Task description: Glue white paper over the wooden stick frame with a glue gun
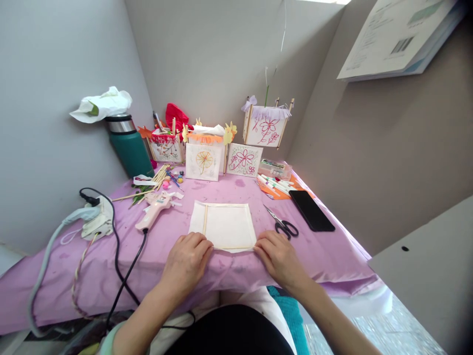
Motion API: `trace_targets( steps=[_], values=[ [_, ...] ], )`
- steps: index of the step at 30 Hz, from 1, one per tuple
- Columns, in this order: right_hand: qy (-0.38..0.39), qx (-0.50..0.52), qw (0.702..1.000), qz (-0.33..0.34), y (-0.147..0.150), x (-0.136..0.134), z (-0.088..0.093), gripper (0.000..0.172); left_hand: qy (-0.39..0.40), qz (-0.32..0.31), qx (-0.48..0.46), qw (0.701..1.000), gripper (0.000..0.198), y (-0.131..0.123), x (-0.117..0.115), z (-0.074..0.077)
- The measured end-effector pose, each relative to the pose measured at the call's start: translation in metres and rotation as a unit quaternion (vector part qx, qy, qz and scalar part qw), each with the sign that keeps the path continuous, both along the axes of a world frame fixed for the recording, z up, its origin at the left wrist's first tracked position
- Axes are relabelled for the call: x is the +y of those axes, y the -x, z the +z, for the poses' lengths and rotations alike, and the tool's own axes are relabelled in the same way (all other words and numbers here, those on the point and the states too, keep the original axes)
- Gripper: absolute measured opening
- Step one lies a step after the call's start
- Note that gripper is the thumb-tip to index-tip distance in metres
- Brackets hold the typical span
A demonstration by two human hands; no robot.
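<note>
A white sheet of paper (229, 224) lies flat on the table in front of me, with thin wooden sticks (205, 220) along its edges forming a frame. My left hand (189, 255) holds the near left corner, its fingers curled on the edge. At the near right corner, my right hand (278, 254) grips the paper edge between thumb and fingers. Black-handled scissors (284, 225) lie just beyond my right hand, blades pointing away. Left of the paper rests a pale pink hot glue gun (155, 209), its cord running toward me.
Drawn paper panels (202, 161) and decorated lanterns (268, 127) stand toward the back. A green bottle (130, 148), loose sticks (160, 176) and a power strip (99, 219) are on the left. Markers (277, 184) and a black phone (311, 210) lie right; cords cross the front left.
</note>
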State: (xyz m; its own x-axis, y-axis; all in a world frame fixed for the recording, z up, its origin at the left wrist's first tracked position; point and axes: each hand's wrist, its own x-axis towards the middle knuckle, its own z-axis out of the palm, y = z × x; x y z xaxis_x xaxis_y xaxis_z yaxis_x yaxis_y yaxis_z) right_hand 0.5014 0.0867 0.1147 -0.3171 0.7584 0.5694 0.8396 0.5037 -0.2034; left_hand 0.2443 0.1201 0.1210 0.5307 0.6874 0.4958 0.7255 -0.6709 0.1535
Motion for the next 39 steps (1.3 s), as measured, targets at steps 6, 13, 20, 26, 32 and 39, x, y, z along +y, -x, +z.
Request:
trace_targets(
  steps=[6, 13, 20, 26, 32, 39],
  values=[
    [0.033, 0.034, 0.999, -0.019, 0.000, 0.004, -0.006, 0.021, 0.035, 0.041, 0.017, 0.998, 0.024, -0.009, -0.001, 0.005],
    [0.072, 0.069, 0.994, -0.039, -0.002, 0.009, -0.008, 0.018, 0.051, 0.034, 0.008, 0.998, 0.024, -0.011, 0.002, 0.005],
    [0.162, 0.059, 0.980, -0.100, 0.005, 0.015, 0.005, 0.017, 0.046, 0.044, -0.019, 0.998, 0.021, -0.012, 0.005, 0.002],
    [0.189, 0.038, 0.974, -0.120, 0.008, 0.015, 0.009, 0.015, 0.061, 0.070, -0.044, 0.995, 0.012, -0.014, 0.011, 0.000],
    [0.210, 0.018, 0.968, -0.139, 0.012, 0.018, 0.015, 0.014, -0.106, 0.070, -0.101, 0.987, 0.018, -0.017, -0.002, 0.003],
    [0.215, 0.015, 0.966, -0.142, 0.011, 0.019, 0.017, 0.014, -0.111, -0.085, -0.029, 0.990, 0.031, -0.053, -0.033, -0.017]
  ],
)
